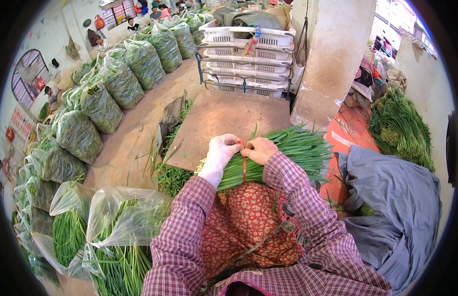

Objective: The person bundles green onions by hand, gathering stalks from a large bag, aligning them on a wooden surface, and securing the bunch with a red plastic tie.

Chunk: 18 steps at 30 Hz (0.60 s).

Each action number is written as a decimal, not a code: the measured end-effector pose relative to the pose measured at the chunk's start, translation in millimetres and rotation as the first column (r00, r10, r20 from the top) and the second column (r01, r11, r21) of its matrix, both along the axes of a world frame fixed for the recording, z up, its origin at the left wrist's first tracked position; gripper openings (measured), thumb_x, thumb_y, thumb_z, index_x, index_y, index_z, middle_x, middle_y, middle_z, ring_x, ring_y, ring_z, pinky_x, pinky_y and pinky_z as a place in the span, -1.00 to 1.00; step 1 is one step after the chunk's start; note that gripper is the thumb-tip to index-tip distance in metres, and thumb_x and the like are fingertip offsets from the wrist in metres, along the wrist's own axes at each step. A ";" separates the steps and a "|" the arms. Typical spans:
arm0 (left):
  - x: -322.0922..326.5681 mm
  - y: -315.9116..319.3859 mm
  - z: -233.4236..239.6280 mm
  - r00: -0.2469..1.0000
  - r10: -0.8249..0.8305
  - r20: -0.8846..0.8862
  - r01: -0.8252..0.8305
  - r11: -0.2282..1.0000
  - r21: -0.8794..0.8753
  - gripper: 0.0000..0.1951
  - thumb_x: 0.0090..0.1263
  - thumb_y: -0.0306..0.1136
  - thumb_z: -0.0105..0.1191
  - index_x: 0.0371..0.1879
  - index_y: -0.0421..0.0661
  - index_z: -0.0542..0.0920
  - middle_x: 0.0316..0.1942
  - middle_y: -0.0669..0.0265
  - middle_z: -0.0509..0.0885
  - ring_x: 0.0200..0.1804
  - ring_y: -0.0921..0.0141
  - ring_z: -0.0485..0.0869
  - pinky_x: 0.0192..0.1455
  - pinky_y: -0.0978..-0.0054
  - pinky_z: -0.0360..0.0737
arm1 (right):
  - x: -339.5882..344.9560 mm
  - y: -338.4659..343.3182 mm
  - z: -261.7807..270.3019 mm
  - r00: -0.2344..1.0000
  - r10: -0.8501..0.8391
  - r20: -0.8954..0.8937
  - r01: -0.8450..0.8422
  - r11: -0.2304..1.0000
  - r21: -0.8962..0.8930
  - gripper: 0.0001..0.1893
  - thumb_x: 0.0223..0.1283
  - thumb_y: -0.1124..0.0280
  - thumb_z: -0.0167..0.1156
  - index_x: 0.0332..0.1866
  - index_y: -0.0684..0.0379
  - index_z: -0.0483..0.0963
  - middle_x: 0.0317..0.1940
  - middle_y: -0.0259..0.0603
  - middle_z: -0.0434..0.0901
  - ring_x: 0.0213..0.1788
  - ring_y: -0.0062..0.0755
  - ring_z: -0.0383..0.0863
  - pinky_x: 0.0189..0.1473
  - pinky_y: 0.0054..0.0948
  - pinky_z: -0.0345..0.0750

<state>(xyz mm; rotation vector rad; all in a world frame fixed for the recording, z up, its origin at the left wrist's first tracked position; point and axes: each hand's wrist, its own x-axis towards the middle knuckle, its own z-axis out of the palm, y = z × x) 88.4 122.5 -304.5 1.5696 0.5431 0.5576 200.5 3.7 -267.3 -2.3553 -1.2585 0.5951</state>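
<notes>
A thick bunch of long green leafy stalks, perhaps garlic chives, lies across the near edge of a brown board, cut ends to the left. A narrow red tie runs around the bunch. My left hand, in a pale glove, pinches the tie's upper end between thumb and fingers. Close beside it on the right, my bare right hand has its fingertips closed on the tie too. The exact grip under the fingers is hidden. A red flowered apron covers my lap just below the bunch.
Clear plastic bags of greens stand at near left, and a row of filled bags curves behind. White crates are stacked beyond the board, beside a pillar. Grey cloth and bundled greens lie right. Several people are far off.
</notes>
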 end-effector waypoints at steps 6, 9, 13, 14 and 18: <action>-1.6 3.7 -11.8 0.999 -0.040 -0.029 0.044 0.985 0.168 -0.84 0.24 -0.59 0.25 -0.20 -0.25 0.67 -0.35 0.30 0.74 -0.31 0.54 0.65 -0.19 0.56 0.61 | -1.2 2.1 -0.7 1.000 -0.016 -0.009 0.016 1.000 0.025 -0.61 0.11 -0.01 0.24 -0.13 0.04 0.71 -0.18 -0.09 0.72 -0.09 -0.10 0.68 -0.03 -0.19 0.56; -13.2 5.0 -9.1 0.987 -0.090 -0.132 0.126 0.946 0.297 -0.76 0.26 -0.51 0.27 -0.11 -0.25 0.66 -0.25 0.25 0.75 -0.20 0.48 0.67 -0.06 0.51 0.61 | -1.2 0.8 -5.1 1.000 -0.010 -0.015 0.011 0.995 0.103 -0.61 0.11 0.00 0.23 -0.16 0.10 0.71 -0.18 -0.06 0.71 -0.12 -0.10 0.68 -0.07 -0.17 0.56; -33.9 -12.1 22.9 0.939 -0.176 -0.296 0.286 0.877 0.386 -0.47 0.13 -0.35 0.42 0.10 -0.23 0.58 -0.03 0.18 0.70 0.04 0.37 0.64 0.16 0.40 0.55 | -1.4 -5.7 -7.5 0.999 -0.031 0.031 0.025 0.984 0.177 -0.63 0.11 0.04 0.24 -0.22 0.13 0.71 -0.25 -0.07 0.70 -0.12 -0.10 0.65 -0.08 -0.16 0.54; -35.1 -18.8 24.3 0.940 -0.144 -0.308 0.283 0.833 0.475 -0.43 0.09 -0.33 0.44 0.11 -0.21 0.57 -0.01 0.17 0.69 0.05 0.35 0.64 0.17 0.39 0.55 | -0.9 -8.7 -12.4 0.997 -0.051 0.064 0.036 0.975 0.220 -0.64 0.11 0.05 0.25 -0.24 0.14 0.71 -0.27 -0.09 0.69 -0.12 -0.10 0.65 -0.09 -0.15 0.54; -38.7 -20.4 20.4 0.945 -0.054 -0.323 0.234 0.801 0.551 -0.31 -0.06 -0.27 0.53 0.14 -0.12 0.56 0.04 0.19 0.67 0.09 0.29 0.64 0.18 0.37 0.55 | -17.0 -14.4 -14.3 0.956 -0.120 0.266 0.027 0.944 0.329 -0.67 0.12 0.02 0.28 -0.28 0.09 0.70 -0.28 -0.21 0.64 -0.06 -0.21 0.57 0.03 -0.22 0.45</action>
